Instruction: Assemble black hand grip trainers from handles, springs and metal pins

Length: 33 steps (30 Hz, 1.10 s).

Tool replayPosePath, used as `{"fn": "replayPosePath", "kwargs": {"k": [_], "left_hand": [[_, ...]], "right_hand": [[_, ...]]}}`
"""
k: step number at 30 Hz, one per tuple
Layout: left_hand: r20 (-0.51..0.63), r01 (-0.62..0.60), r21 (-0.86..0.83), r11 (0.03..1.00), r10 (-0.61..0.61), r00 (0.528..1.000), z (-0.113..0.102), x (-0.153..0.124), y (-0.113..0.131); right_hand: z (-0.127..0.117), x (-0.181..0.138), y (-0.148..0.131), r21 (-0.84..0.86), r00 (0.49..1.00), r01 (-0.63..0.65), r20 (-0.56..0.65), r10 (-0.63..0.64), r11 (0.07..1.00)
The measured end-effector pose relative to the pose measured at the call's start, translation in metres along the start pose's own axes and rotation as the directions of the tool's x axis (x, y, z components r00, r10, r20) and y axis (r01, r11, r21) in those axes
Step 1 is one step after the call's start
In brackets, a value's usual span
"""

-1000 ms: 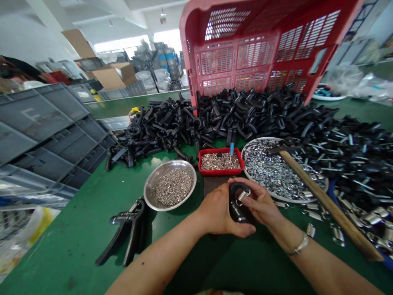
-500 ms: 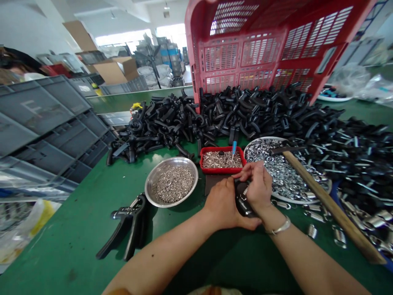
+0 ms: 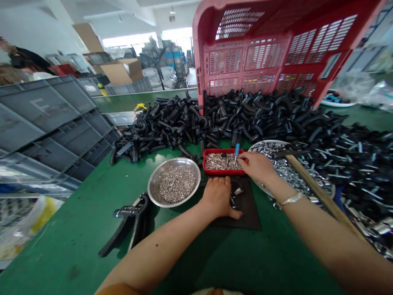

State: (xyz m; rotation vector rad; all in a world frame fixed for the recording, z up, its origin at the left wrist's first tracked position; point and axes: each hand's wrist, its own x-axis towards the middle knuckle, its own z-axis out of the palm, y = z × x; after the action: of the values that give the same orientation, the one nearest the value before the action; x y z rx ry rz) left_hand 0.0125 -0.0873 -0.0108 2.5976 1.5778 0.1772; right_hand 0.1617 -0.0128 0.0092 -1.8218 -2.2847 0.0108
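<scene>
My left hand is closed over a black hand grip exerciser with a coil spring, pressing it on a dark flat pad. Most of that exerciser is hidden under the hand. My right hand is at the right end of a red tray of small metal pins. Its thumb and fingertips are pinched together beside the blue-handled screwdriver standing in the pins; what they hold is too small to make out. Left of my left hand stands a metal bowl of tiny metal parts.
Another hand grip exerciser lies at left. A hammer rests across a plate of metal rings. Black handles are heaped behind, under a tipped red crate. Grey crates stand left; a person's arm shows far left.
My right hand has left the exerciser and moved forward to the pin tray. My left hand has shifted slightly, with the exerciser now on the pad. The view has shifted a little.
</scene>
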Motion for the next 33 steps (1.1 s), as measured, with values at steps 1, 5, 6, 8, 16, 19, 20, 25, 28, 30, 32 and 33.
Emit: {"fn": "replayPosePath", "kwargs": {"k": [1, 5, 6, 8, 16, 19, 20, 25, 28, 30, 32, 33], "left_hand": [[0.006, -0.007, -0.001, 1.000, 0.007, 1.000, 0.002, 0.000, 0.000], [0.020, -0.059, -0.044, 0.997, 0.060, 0.998, 0.003, -0.001, -0.005], [0.017, -0.076, -0.067, 0.995, 0.077, 0.997, 0.000, -0.001, -0.009], [0.004, -0.062, -0.108, 0.992, 0.062, 0.998, -0.009, 0.004, -0.021], [0.187, 0.251, 0.011, 0.968, -0.248, 0.950, -0.026, 0.078, -0.063], [0.210, 0.237, -0.004, 0.972, -0.230, 0.950, -0.020, 0.095, -0.062], [0.211, 0.240, -0.005, 0.971, -0.233, 0.949, -0.018, 0.098, -0.062], [0.226, 0.269, 0.006, 0.963, -0.263, 0.938, -0.012, 0.098, -0.060], [0.223, 0.301, 0.014, 0.954, -0.296, 0.929, -0.011, 0.096, -0.062], [0.222, 0.289, 0.002, 0.957, -0.283, 0.933, -0.012, 0.096, -0.064], [0.222, 0.253, -0.022, 0.967, -0.242, 0.945, -0.013, 0.097, -0.065], [0.219, 0.233, -0.037, 0.972, -0.220, 0.951, -0.013, 0.098, -0.066]], "right_hand": [[-0.003, 0.010, 0.000, -0.109, 0.994, 0.015, 0.106, -0.003, 0.994], [-0.001, 0.039, -0.006, -0.225, 0.963, 0.038, 0.267, 0.024, 0.974], [0.002, 0.043, -0.007, -0.240, 0.959, 0.044, 0.281, 0.026, 0.970], [0.006, 0.046, -0.008, -0.251, 0.954, 0.064, 0.300, 0.014, 0.966], [0.004, 0.040, -0.001, -0.279, 0.968, 0.076, 0.252, -0.004, 0.957], [0.000, 0.039, -0.003, -0.279, 0.969, 0.070, 0.247, 0.001, 0.958], [-0.001, 0.040, -0.004, -0.270, 0.962, 0.084, 0.271, -0.008, 0.959], [0.001, 0.049, -0.015, -0.233, 0.919, 0.111, 0.394, -0.011, 0.966], [0.004, 0.053, -0.017, -0.204, 0.915, 0.115, 0.402, -0.024, 0.972], [0.004, 0.053, -0.013, -0.172, 0.920, 0.123, 0.389, -0.047, 0.977], [0.003, 0.051, -0.005, -0.141, 0.932, 0.121, 0.357, -0.063, 0.983], [0.003, 0.049, -0.001, -0.126, 0.940, 0.115, 0.335, -0.067, 0.985]]}}
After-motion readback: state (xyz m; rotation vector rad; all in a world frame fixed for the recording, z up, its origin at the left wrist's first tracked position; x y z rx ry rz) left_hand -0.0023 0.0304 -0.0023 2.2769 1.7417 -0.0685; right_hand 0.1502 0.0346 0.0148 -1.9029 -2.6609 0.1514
